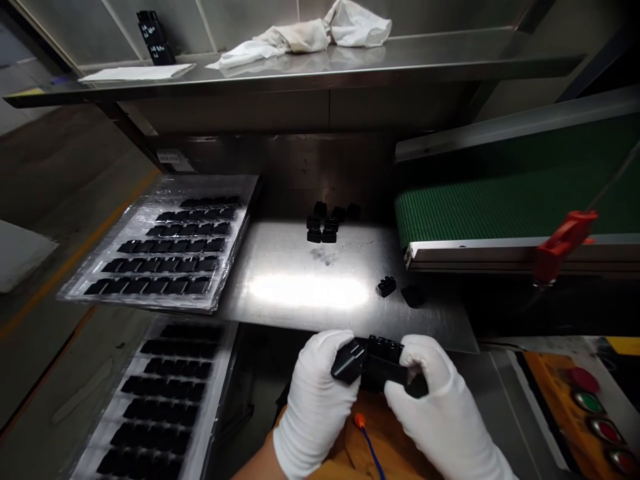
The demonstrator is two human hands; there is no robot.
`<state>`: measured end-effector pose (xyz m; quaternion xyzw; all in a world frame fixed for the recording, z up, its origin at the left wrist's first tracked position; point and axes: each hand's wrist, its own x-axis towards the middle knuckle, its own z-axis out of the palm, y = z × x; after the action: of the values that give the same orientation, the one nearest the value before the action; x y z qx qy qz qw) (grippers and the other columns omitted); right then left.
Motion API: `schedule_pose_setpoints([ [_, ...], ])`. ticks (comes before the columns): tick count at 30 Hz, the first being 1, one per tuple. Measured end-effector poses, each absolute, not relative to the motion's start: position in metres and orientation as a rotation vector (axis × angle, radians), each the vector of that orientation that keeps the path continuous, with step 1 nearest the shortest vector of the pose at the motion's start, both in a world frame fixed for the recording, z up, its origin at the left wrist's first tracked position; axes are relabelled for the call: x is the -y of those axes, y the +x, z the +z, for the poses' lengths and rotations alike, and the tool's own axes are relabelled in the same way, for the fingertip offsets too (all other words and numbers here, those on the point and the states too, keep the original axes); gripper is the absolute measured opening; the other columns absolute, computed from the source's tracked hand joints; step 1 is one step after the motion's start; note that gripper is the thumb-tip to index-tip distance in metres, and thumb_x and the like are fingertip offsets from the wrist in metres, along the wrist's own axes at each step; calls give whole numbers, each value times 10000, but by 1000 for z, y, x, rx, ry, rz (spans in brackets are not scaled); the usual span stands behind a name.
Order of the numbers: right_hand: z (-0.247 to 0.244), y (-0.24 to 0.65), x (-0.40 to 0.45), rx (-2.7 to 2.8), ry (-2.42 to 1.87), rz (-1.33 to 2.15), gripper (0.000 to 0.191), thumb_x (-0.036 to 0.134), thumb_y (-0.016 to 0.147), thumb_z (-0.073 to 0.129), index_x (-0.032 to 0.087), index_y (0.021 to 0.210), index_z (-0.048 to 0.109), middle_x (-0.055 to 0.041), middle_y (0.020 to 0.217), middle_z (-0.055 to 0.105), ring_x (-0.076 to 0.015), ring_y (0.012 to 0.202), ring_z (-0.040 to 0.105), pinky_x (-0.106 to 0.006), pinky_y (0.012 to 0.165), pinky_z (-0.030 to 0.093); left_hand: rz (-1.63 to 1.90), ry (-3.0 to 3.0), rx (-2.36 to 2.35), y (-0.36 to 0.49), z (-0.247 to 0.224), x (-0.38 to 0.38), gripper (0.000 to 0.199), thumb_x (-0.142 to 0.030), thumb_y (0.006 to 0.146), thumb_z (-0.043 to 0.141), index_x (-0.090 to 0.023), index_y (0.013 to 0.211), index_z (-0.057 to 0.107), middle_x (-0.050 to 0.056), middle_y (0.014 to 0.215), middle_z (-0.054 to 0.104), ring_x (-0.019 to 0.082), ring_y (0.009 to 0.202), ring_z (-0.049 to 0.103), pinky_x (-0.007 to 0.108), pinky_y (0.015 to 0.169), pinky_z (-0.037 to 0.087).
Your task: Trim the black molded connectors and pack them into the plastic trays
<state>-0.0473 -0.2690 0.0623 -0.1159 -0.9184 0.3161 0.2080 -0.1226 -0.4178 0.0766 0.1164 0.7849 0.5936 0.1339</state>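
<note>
White gloves cover both hands. My left hand (320, 393) is closed on a small black part (349, 362) with a smooth, shiny face. In my right hand (435, 393), thumb and fingers pinch a black piece (384, 360) with a ribbed or knobbed top. The two pieces are close together over the front edge of the steel table (305, 313); whether they touch is hard to tell. Beyond my right hand, a knobbed black part (387, 287) and a flat dark piece (413, 295) lie on the table. Several black blocks (321, 227) form a group farther back.
A tray (235, 267) with rows of black parts sits at the left, a second tray (220, 360) below it. At right are a green conveyor belt (500, 193), a red hanging tool (563, 247) and a button box (555, 393). White cloths (305, 37) lie on the shelf above.
</note>
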Motion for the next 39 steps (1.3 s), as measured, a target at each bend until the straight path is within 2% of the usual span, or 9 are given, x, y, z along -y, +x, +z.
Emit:
schedule_pose_setpoints([
  [4, 62, -49, 269, 2577, -331, 871, 180, 132, 743, 506, 248, 838, 407, -28, 859, 557, -142, 678, 528, -277, 649, 478, 1811, 213, -2164, -121, 76, 419, 223, -247, 780, 712, -265, 1001, 739, 60, 995, 718, 237, 914, 630, 365, 916, 475],
  [11, 65, -52, 268, 2600, -371, 920, 156, 147, 733, 508, 249, 822, 432, -12, 821, 564, -125, 624, 518, -258, 606, 476, 1626, 158, -2185, -122, 78, 415, 165, -294, 798, 692, -225, 947, 709, 58, 921, 729, 218, 844, 660, 335, 828, 502],
  [18, 65, -54, 269, 2573, -435, 980, 148, 173, 729, 533, 242, 850, 483, -8, 801, 580, -134, 622, 550, -270, 602, 480, 1617, 45, -2079, -128, 86, 409, 135, -225, 758, 679, -183, 886, 677, 50, 874, 724, 196, 823, 653, 300, 795, 501],
  [22, 62, -54, 268, 2561, -530, 1116, 133, 221, 765, 560, 242, 889, 516, -18, 857, 613, -149, 693, 579, -290, 660, 490, 1640, -14, -2015, -131, 93, 406, 142, -209, 721, 689, -170, 857, 677, 53, 854, 717, 195, 808, 640, 302, 788, 501],
  [25, 59, -55, 267, 2533, -571, 1252, 102, 250, 772, 586, 242, 848, 519, -32, 904, 647, -156, 727, 608, -301, 686, 505, 1648, -36, -1998, -132, 95, 405, 134, -197, 709, 688, -166, 839, 680, 48, 829, 707, 189, 785, 626, 297, 763, 496],
  [30, 48, -58, 266, 2363, -711, 1624, 189, 311, 746, 671, 231, 855, 538, -90, 1066, 682, -221, 950, 655, -358, 834, 531, 1688, -53, -1930, -132, 94, 407, 174, -228, 737, 712, -163, 895, 675, 42, 847, 696, 172, 775, 613, 294, 764, 491],
  [34, 38, -63, 270, 2103, -811, 2004, 293, 367, 708, 739, 224, 869, 540, -92, 1024, 705, -239, 950, 671, -377, 836, 549, 1851, -222, -1467, -134, 85, 413, 268, -328, 769, 746, -140, 936, 656, 20, 759, 643, 134, 681, 592, 270, 672, 496],
  [39, 34, -74, 275, 1922, -781, 2136, 334, 458, 684, 745, 229, 824, 546, -37, 827, 708, -223, 794, 683, -359, 719, 568, 1996, -551, -716, -134, 67, 415, 190, -325, 854, 671, -154, 934, 666, 40, 923, 658, 139, 780, 634, 274, 718, 510],
])
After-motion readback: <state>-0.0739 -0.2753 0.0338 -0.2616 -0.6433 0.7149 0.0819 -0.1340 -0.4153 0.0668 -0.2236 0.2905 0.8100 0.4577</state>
